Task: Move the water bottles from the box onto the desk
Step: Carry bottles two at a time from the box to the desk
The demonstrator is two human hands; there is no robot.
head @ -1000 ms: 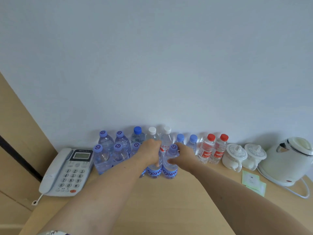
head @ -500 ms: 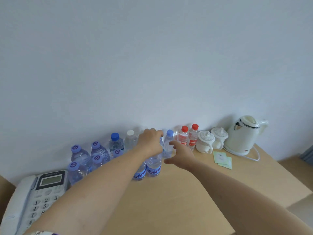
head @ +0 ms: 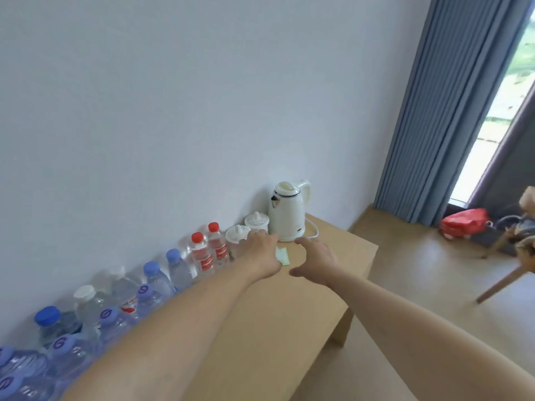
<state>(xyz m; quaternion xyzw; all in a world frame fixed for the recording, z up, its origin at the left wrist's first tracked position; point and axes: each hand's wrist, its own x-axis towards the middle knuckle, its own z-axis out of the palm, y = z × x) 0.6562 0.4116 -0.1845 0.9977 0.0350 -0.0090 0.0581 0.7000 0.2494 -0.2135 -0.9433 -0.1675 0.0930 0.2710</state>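
Several water bottles stand in rows along the wall on the wooden desk (head: pixel 269 328): purple-capped ones (head: pixel 66 354) at the lower left, blue-capped ones (head: pixel 157 280) further along, two red-capped ones (head: pixel 202 257) near the cups. My left hand (head: pixel 262 254) hovers over the desk with nothing in it, fingers loosely apart, in front of the white cups. My right hand (head: pixel 315 261) is beside it, also spread and holding nothing. My left forearm hides part of the front row of bottles. No box is in view.
Two white lidded cups (head: pixel 256 224) and a white electric kettle (head: pixel 288 211) stand at the desk's far end, with green sachets (head: pixel 282 256) in front. To the right are the floor, a blue curtain (head: pixel 440 117), a red bag (head: pixel 463 222) and a wooden chair (head: pixel 518 256).
Both hands let go of the purple-capped bottles they held a second ago and moved off them. The view swung right, bringing the desk's end, curtain and chair into sight.
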